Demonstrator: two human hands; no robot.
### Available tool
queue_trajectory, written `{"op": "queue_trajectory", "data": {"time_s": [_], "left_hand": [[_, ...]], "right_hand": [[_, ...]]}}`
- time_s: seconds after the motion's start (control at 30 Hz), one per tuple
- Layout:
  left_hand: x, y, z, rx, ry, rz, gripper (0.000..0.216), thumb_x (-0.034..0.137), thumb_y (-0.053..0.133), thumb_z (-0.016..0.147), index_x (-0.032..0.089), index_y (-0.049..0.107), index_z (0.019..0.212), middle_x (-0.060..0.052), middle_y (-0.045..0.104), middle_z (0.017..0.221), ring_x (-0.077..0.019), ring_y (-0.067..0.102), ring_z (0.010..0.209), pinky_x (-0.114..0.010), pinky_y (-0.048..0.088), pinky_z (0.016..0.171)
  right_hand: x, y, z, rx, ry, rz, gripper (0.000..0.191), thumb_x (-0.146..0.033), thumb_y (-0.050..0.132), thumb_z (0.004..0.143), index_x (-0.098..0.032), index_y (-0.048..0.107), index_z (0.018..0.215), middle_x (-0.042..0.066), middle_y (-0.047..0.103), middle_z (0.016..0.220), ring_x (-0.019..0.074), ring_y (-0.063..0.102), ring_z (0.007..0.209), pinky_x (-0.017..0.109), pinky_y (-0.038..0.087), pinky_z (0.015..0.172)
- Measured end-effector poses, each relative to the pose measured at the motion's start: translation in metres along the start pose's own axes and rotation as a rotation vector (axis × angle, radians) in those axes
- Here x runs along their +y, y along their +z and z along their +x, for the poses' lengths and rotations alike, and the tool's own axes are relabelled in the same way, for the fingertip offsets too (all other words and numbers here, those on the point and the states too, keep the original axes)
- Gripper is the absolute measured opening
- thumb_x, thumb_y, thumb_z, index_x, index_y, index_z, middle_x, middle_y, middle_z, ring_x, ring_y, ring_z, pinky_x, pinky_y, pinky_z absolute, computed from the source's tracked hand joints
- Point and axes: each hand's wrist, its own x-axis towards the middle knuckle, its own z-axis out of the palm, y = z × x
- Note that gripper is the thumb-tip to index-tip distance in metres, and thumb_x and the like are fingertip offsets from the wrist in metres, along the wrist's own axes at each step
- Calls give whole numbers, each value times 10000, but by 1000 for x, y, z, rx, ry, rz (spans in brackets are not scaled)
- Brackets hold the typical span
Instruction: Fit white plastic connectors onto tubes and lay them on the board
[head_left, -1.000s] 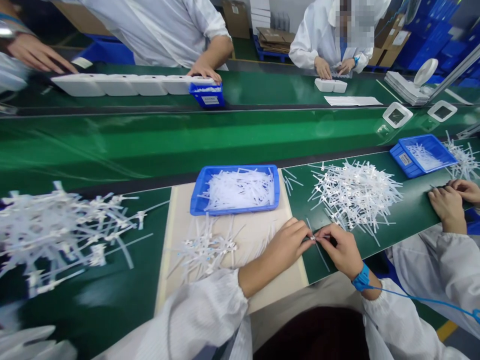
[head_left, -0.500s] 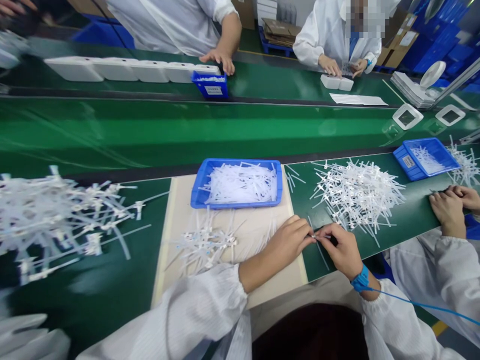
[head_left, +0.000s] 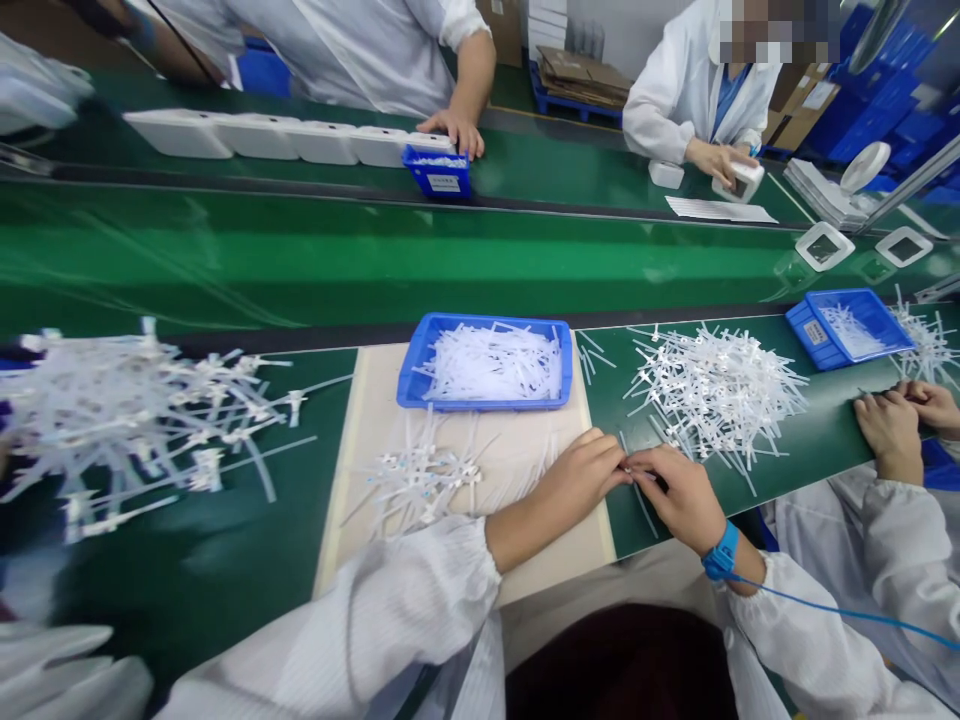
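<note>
White piece: from the head view, we are seeing a small white piece (head_left: 628, 469) between our two sets of fingertips, above the green table (head_left: 225, 570), just beyond the right edge of the beige board (head_left: 346, 505).
Left hand: with our left hand (head_left: 586, 472) we are pinching the piece from its side, thumb and finger pressed together, while our forearm is crossing over the board.
Right hand: with our right hand (head_left: 671, 488) we are pinching from the opposite side, so near the other fingertips that we cannot tell the exact contact.
Thin strip: a pale strip (head_left: 648, 516) is showing just below the fingers; we cannot tell whether it is joined to the piece.
Fingertips: in our judgement, pressing lightly and lining both pinches up straight is suiting so small a part; squeezing hard is risking a bend.
White sleeve: our left sleeve (head_left: 420, 580) is lying close to the small pile (head_left: 427, 475), so lifting the forearm is probably wise.
Blue cord: from our wrist strap (head_left: 721, 552) the cord (head_left: 840, 610) is trailing rightward; leaving it slack is likely sparing us tugs.
</note>
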Motion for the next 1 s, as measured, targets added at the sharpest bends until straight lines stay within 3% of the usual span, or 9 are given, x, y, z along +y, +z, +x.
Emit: {"op": "queue_trajectory", "data": {"time_s": [0.23, 0.4, 0.53, 0.83, 1.0], "left_hand": [[0, 0, 1, -9, -12, -67, 209, 375, 622, 1103, 187, 678, 1030, -64, 699, 1000, -248, 625, 960, -383, 495, 863], [4, -7, 3, -12, -28, -114, 212, 328, 614, 1110, 194, 638, 948, -60, 704, 998, -243, 619, 962, -380, 492, 872], [7, -12, 4, -7, -48, -149, 182, 300, 673, 1078, 193, 623, 940, -59, 707, 1007, -243, 623, 983, -371, 492, 888], [8, -12, 7, 12, -42, -191, 209, 255, 640, 1089, 186, 617, 893, -60, 704, 975, -238, 640, 968, -364, 493, 873], [9, -13, 7, 26, -19, -180, 184, 246, 638, 1088, 186, 642, 915, -61, 713, 977, -240, 642, 964, -366, 493, 870]], "right_hand": [[0, -27, 15, -215, -64, -73, 110, -176, 713, 1048, -239, 742, 1134, 66, 803, 1043, 255, 743, 972, 376, 590, 879], [-5, -32, 25, -306, -123, -262, 117, -102, 668, 1043, -204, 715, 1011, 75, 754, 968, 259, 705, 929, 375, 568, 858], [-6, -33, 30, -399, -159, -413, 125, -143, 629, 1075, -190, 684, 972, 84, 714, 930, 262, 677, 897, 367, 544, 815], [-2, -32, 40, -471, -294, -465, 228, -118, 574, 1086, -183, 679, 895, 91, 692, 850, 258, 637, 830, 371, 518, 795], [-2, -35, 46, -502, -290, -404, 239, -123, 597, 1088, -188, 707, 886, 84, 731, 852, 245, 664, 826, 356, 526, 785]]}}
